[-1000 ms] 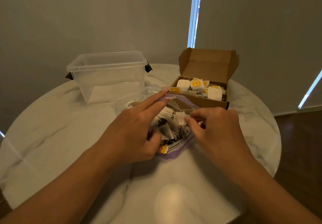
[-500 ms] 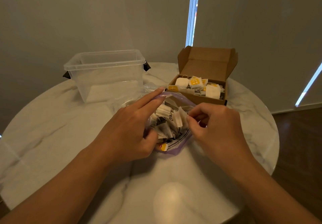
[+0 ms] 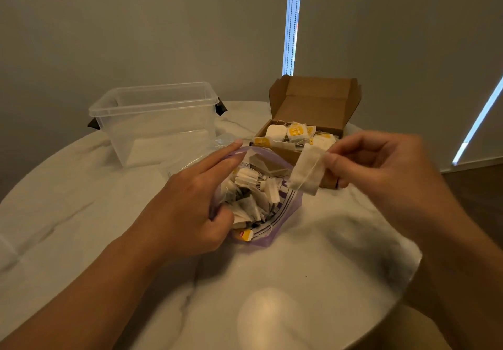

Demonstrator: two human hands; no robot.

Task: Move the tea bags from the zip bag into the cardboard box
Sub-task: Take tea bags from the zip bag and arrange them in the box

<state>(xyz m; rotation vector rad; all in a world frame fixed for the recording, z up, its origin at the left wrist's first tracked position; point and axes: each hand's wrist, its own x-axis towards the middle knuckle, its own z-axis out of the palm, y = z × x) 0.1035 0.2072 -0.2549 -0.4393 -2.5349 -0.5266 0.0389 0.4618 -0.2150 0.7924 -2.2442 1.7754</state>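
A clear zip bag [image 3: 283, 213] with a purple rim lies open on the table, holding several white tea bags [image 3: 250, 200]. My left hand [image 3: 196, 200] holds its mouth open, thumb curled on the near rim and fingers stretched along the far rim. My right hand [image 3: 381, 170] is raised to the right of the zip bag and pinches one white tea bag [image 3: 307, 171] by its edge. That tea bag hangs in front of the cardboard box [image 3: 313, 104]. The box stands open behind, with several white and yellow-tagged tea bags [image 3: 295, 132] inside.
A clear plastic tub [image 3: 155, 121] with black clips stands at the back left of the round marble table [image 3: 313, 268]. A wall and blinds close off the back. The table's edge curves away at the right, with wooden floor [image 3: 476, 186] beyond.
My right hand has lifted out of the zip bag, up and to the right, with one tea bag pinched in it. My left hand has stayed on the bag's mouth.
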